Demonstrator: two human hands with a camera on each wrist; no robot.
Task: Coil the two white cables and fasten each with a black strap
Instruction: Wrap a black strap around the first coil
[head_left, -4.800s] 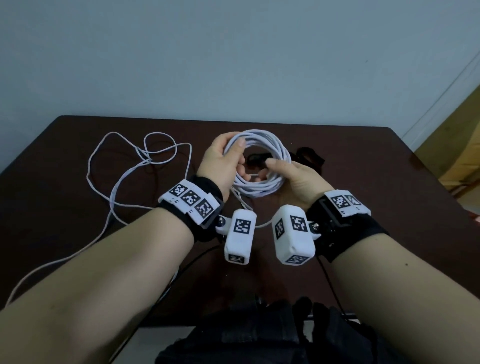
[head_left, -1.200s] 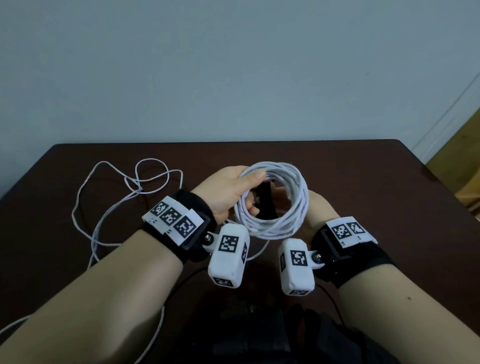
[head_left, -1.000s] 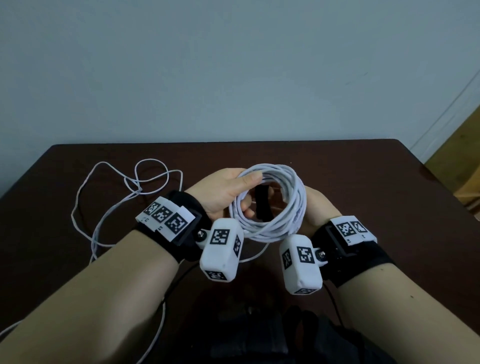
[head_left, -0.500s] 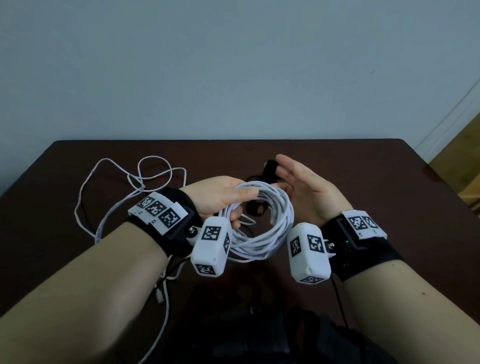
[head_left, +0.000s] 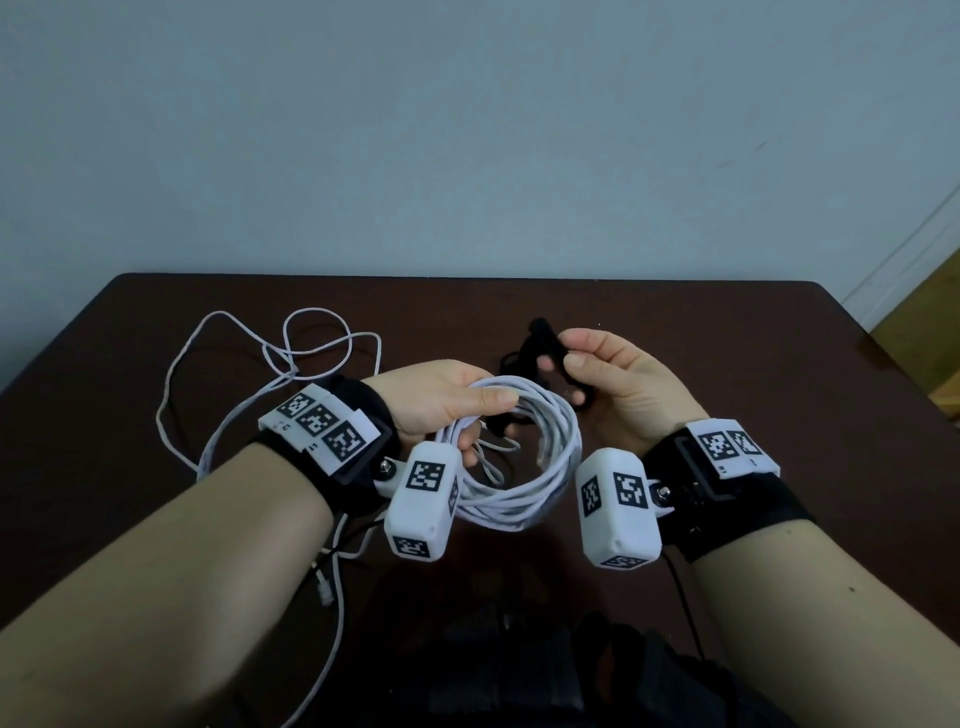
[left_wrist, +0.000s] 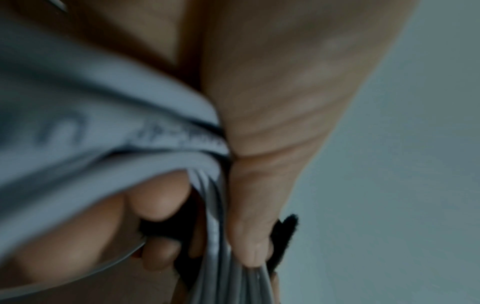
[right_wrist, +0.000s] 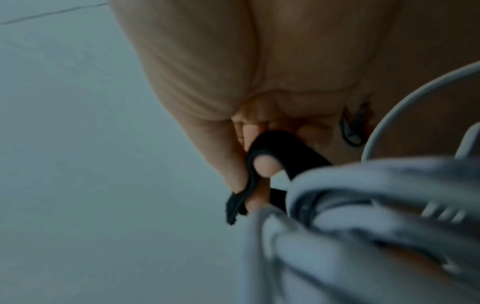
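My left hand (head_left: 452, 402) grips a coiled white cable (head_left: 524, 499) above the dark table, thumb on top of the loops (left_wrist: 215, 226). A black strap (head_left: 543, 345) passes around the coil's far side. My right hand (head_left: 608, 379) pinches the strap's free end between thumb and fingers (right_wrist: 262, 164) and holds it up just right of the coil (right_wrist: 363, 205). The second white cable (head_left: 291, 364) lies loose and tangled on the table at the left, one end trailing toward the near edge.
The dark brown table (head_left: 753, 364) meets a pale wall behind. Another small black piece (head_left: 511, 358) lies on the table behind the coil. A dark bag or garment (head_left: 519, 665) sits below the near edge. Wooden floor (head_left: 924, 332) shows at far right.
The coil has tipped from upright to nearly flat in my left hand. My right hand came out from behind it and now lifts the strap's end up to the right.
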